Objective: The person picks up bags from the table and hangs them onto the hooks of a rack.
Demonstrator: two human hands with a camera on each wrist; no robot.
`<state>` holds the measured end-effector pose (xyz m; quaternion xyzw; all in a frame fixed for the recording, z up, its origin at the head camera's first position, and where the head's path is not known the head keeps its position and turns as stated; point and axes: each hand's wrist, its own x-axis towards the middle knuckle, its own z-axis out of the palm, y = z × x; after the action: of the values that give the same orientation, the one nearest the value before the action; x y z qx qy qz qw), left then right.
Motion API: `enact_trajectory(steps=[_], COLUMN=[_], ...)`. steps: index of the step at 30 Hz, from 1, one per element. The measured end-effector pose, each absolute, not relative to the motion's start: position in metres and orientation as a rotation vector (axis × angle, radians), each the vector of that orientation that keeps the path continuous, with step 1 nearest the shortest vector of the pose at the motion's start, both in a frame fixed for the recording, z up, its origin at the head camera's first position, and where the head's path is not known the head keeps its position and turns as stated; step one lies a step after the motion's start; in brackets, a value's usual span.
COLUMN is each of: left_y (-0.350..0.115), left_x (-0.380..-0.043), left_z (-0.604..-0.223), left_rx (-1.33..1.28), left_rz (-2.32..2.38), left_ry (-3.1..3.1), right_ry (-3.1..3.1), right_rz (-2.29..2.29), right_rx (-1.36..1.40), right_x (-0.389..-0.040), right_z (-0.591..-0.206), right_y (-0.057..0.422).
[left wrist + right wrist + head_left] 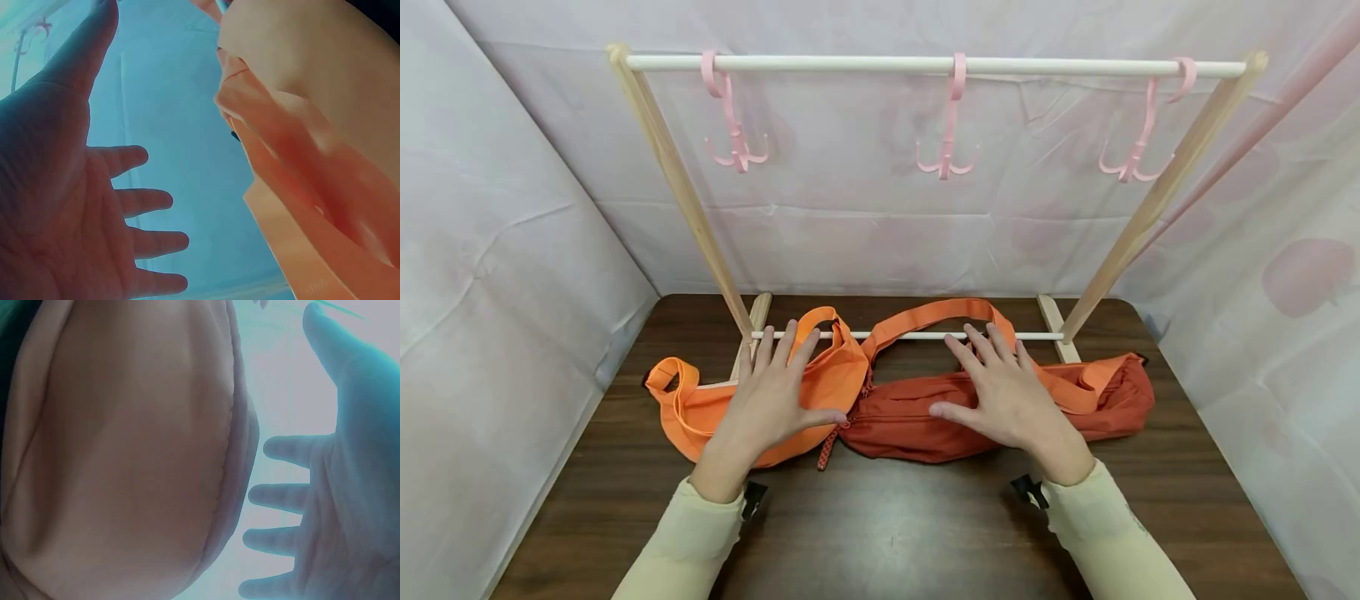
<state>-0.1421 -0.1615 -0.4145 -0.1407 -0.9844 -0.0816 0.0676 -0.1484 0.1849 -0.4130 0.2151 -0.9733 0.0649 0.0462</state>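
Desk [880, 533] looks smooth, so I'd say the bags could skid if I shove rather than lift. Garment rack [835, 64] stands on it, no clamp visible; a hard tug on fabric caught at its lower rail [917, 336] could shift or tip it. Rust-red waist bag [902, 422] and orange crescent bag [831, 387] meet end to end, so pulling one could drag the other. Left grip [767, 408] is released, fingers spread over the orange bag; right grip [1003, 400] likewise over the rust-red one. Neither holds anything, and the wrist views show gaps between fingertips and fabric. Pinching only loose cloth could let a bag slump. Long orange strap [940, 312] crosses the lower rail's line, can't tell if over or under; snag risk. Pink hooks [951, 108], three on the top bar, could swivel or slide under an off-centre load.

Looks: both bags lie on the desk between the rack's legs, spilling past them sideways. Rust-red one is the longer, lying flat, seam running lengthwise, right end rumpled, strap folded across it. Orange one is brighter, slack, rounded along the near edge, strap looping up at either end. Speckled dark-red cord [826, 450] trails where they meet.
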Motion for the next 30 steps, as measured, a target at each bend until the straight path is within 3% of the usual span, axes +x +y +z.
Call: enact_trajectory(steps=[30], left_y=[-0.201], left_x=[-0.139], left_z=[-0.438], left_rx=[-0.291], left_rz=[-0.276], left_ry=[-2.908], right_ry=[-2.915], right_rz=[0.184], right_rx=[0.808], right_x=[-0.148], right_z=[-0.407], right_y=[0.143])
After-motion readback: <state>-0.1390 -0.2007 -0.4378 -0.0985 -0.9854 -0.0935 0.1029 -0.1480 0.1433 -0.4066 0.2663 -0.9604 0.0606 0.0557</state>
